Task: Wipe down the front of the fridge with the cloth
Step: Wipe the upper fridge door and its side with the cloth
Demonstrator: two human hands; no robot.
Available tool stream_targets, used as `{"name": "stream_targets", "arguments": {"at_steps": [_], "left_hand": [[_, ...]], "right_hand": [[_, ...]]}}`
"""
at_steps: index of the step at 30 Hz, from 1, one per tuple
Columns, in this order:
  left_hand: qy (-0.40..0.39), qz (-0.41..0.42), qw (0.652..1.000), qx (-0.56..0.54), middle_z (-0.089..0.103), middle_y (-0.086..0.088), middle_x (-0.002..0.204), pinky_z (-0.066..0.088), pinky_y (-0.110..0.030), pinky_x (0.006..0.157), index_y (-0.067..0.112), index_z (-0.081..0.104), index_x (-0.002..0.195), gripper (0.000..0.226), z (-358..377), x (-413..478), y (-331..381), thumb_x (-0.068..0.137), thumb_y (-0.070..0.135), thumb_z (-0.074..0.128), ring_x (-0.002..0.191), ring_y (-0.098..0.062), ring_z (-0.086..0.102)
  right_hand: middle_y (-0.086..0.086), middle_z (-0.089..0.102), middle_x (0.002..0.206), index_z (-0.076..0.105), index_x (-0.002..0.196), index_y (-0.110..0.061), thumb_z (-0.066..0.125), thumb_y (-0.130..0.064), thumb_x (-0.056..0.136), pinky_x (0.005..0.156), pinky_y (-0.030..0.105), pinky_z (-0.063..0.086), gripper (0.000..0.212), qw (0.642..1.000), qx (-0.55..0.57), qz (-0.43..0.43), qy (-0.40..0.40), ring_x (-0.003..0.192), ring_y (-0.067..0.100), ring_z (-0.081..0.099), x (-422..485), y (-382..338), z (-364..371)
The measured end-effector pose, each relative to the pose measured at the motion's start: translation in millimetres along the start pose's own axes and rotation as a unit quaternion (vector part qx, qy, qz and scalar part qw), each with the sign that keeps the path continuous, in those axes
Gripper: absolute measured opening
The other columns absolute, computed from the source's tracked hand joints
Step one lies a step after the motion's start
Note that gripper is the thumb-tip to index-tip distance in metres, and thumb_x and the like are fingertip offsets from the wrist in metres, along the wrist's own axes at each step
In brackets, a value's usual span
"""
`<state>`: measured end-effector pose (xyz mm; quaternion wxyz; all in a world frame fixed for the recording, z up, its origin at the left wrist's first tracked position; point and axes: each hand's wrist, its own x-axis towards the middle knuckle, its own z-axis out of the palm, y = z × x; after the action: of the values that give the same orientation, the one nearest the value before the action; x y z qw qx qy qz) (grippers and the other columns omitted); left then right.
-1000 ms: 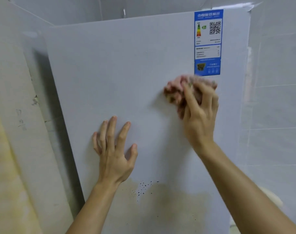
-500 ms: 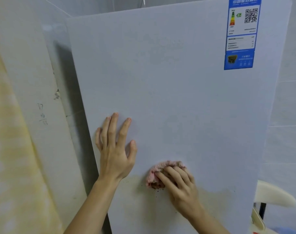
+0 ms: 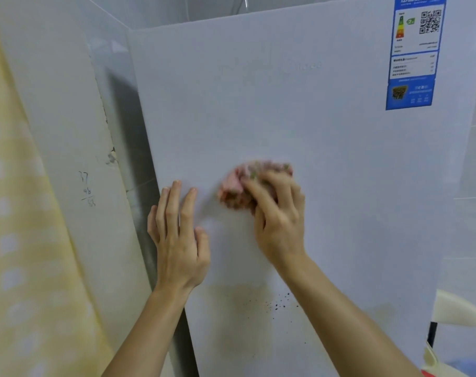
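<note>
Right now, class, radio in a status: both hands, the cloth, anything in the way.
Left hand flat on fridge front. Right hand grips pink cloth against it, mid-panel. Brown stain and dark specks sit below; no obstacle seen.

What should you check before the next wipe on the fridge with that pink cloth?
1. Grip: right hand holds the bunched pink cloth: ok.
2. Contact: cloth looks pressed on the fridge door: ok.
3. Bracing: left hand rests flat on the door, beside the cloth: ok.
4. Lower door clean: brown stain and dark specks show below the hands: not ok.
5. Cloth clean enough: blurred: cannot tell.
6. Blue label clear of the cloth: ok.
</note>
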<state>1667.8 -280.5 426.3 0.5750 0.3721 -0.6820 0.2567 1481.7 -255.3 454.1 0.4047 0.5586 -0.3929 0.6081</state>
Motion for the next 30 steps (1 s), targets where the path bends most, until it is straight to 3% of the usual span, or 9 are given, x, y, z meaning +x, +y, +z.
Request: {"name": "stream_targets", "arguments": {"at_steps": [5,8,13,17,20,23,25,28,30], "left_hand": [[-0.023,0.021,1.0,-0.004,0.029,-0.013,0.17,0.021,-0.056,0.126,0.012,0.047,0.155,0.069,-3,0,-10,0.087,0.005,0.044,0.159,-0.032,0.021],[-0.034,0.024,0.999,-0.01,0.029,-0.013,0.17,0.021,-0.055,0.127,0.012,0.045,0.156,0.065,-4,0,-11,0.091,0.009,0.041,0.16,-0.03,0.02],[-0.015,0.021,1.0,-0.014,0.032,-0.013,0.168,0.025,-0.056,0.125,0.009,0.044,0.156,0.066,-8,-3,-19,0.09,0.005,0.048,0.158,-0.03,0.025],[0.003,0.0,0.999,-0.034,0.034,-0.012,0.168,0.024,-0.055,0.126,0.007,0.042,0.156,0.059,-11,-2,-29,0.098,0.015,0.043,0.158,-0.028,0.026],[0.019,-0.003,0.997,-0.069,0.035,-0.015,0.166,0.026,-0.056,0.124,0.004,0.041,0.156,0.056,-13,2,-36,0.104,0.023,0.034,0.156,-0.031,0.032],[0.028,-0.006,0.997,-0.077,0.034,-0.016,0.167,0.031,-0.06,0.12,0.0,0.041,0.155,0.057,-11,0,-39,0.105,0.025,0.03,0.154,-0.032,0.035],[0.022,-0.005,0.997,-0.079,0.033,-0.015,0.167,0.032,-0.061,0.118,0.001,0.041,0.156,0.057,-9,-4,-39,0.106,0.026,0.027,0.154,-0.031,0.035],[0.004,0.011,0.998,-0.069,0.034,-0.014,0.167,0.03,-0.057,0.122,0.004,0.042,0.156,0.056,-8,-11,-38,0.106,0.026,0.03,0.155,-0.03,0.033],[-0.01,0.022,0.998,-0.055,0.035,-0.012,0.167,0.026,-0.051,0.125,0.006,0.043,0.156,0.055,-8,-15,-37,0.106,0.025,0.033,0.157,-0.029,0.03]], "right_hand": [[0.001,0.057,0.13,0.082,0.107,-0.016,0.048,-0.009,0.103,0.1,0.038,0.044,0.035,0.987,0.003,-0.067,-0.143,0.121,0.024,0.054,-127,-11,-22],[0.0,0.057,0.127,0.081,0.105,-0.017,0.051,-0.011,0.101,0.094,0.035,0.042,0.031,0.979,0.021,-0.085,-0.187,0.116,0.023,0.055,-128,-10,-29],[0.004,0.062,0.128,0.077,0.125,-0.018,0.053,-0.012,0.108,0.099,0.042,0.05,0.03,0.995,0.03,-0.022,-0.089,0.112,0.03,0.057,-34,-16,-13],[0.014,0.067,0.124,0.077,0.124,-0.012,0.054,-0.006,0.103,0.1,0.05,0.051,0.032,0.999,0.036,0.031,-0.018,0.117,0.029,0.052,30,-39,18],[0.012,0.067,0.125,0.077,0.123,-0.014,0.056,-0.002,0.1,0.102,0.044,0.047,0.034,0.999,0.015,0.03,-0.019,0.116,0.033,0.058,16,-56,33],[0.008,0.064,0.127,0.077,0.122,-0.015,0.063,-0.002,0.098,0.103,0.039,0.045,0.031,0.996,0.027,-0.039,-0.072,0.119,0.029,0.057,-44,-63,37],[0.008,0.066,0.127,0.076,0.121,-0.015,0.068,-0.001,0.095,0.107,0.035,0.041,0.031,0.983,0.054,-0.095,-0.151,0.121,0.028,0.058,-99,-65,29],[0.003,0.066,0.124,0.076,0.118,-0.018,0.046,-0.003,0.105,0.105,0.032,0.043,0.036,0.948,0.061,-0.156,-0.271,0.12,0.023,0.058,-161,-62,4],[0.001,0.063,0.124,0.076,0.115,-0.02,0.041,-0.006,0.106,0.101,0.032,0.046,0.039,0.937,0.051,-0.174,-0.298,0.118,0.02,0.057,-171,-57,-6]]}}
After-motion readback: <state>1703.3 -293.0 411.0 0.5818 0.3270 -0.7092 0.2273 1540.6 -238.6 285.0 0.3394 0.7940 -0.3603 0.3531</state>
